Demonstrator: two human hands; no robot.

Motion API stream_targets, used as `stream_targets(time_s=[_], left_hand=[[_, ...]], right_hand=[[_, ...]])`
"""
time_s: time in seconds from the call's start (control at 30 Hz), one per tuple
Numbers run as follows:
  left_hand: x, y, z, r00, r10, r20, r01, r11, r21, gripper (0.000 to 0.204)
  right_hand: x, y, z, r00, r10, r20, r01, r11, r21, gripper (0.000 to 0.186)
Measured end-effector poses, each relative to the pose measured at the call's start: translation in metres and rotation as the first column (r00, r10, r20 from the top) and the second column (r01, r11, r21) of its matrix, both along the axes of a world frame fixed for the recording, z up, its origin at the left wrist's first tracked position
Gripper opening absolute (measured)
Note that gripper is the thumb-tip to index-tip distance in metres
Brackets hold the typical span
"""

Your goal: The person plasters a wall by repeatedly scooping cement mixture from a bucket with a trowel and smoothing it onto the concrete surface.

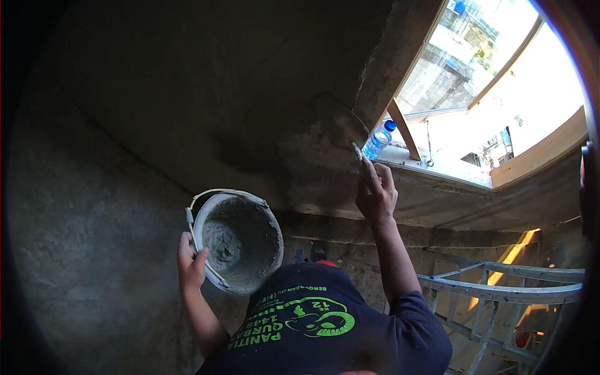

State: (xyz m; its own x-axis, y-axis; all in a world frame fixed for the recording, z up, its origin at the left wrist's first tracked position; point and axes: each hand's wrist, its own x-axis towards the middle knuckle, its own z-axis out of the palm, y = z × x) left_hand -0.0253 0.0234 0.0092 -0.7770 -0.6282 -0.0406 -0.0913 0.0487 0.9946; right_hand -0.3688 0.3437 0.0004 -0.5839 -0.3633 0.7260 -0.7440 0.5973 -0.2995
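Note:
My left hand (190, 261) grips the left rim of a white bucket (265, 234), which tilts so its mouth shows. Wet grey mortar (223, 245) lies at the bottom and coats the inner wall; a pale handle is swung to the bucket's left side. Up by the window corner, my right hand (379, 195) is closed on a thin, grey-smeared tool (357, 150), seen edge-on, so its kind is unclear. Its tip is close to the plastered wall (312, 150), where a damp-looking patch spreads; whether it touches I cannot tell. A crack (362, 78) runs up beside the window frame.
A water bottle (379, 141) with a blue cap stands on the sill beside my right hand. The wooden-framed window (531, 164) is open, with a wooden strip (403, 130) near the bottle. Metal scaffolding (500, 289) occupies the lower right.

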Motion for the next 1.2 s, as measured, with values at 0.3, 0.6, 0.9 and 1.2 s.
stream_targets(time_s=[0.3,0.6,0.9,1.2], left_hand=[[0.008,-0.003,-0.013,0.998,0.049,-0.032,-0.049,0.999,0.002,0.029],[0.013,-0.009,-0.023,0.999,0.036,-0.025,-0.035,0.999,0.041,0.029],[0.021,-0.004,-0.028,0.997,0.076,-0.009,-0.076,0.997,0.014,0.031],[0.018,-0.007,-0.031,0.997,0.070,-0.018,-0.069,0.996,0.062,0.030]], right_hand=[[0.016,0.018,-0.040,0.965,0.187,0.184,-0.201,0.978,0.057,0.053],[-0.006,-0.017,0.003,0.995,0.066,0.069,-0.069,0.997,0.046,0.052],[-0.001,0.015,-0.048,0.992,0.121,0.032,-0.125,0.966,0.228,0.046],[-0.042,-0.005,0.075,0.986,0.065,-0.157,-0.046,0.992,0.120,0.043]])
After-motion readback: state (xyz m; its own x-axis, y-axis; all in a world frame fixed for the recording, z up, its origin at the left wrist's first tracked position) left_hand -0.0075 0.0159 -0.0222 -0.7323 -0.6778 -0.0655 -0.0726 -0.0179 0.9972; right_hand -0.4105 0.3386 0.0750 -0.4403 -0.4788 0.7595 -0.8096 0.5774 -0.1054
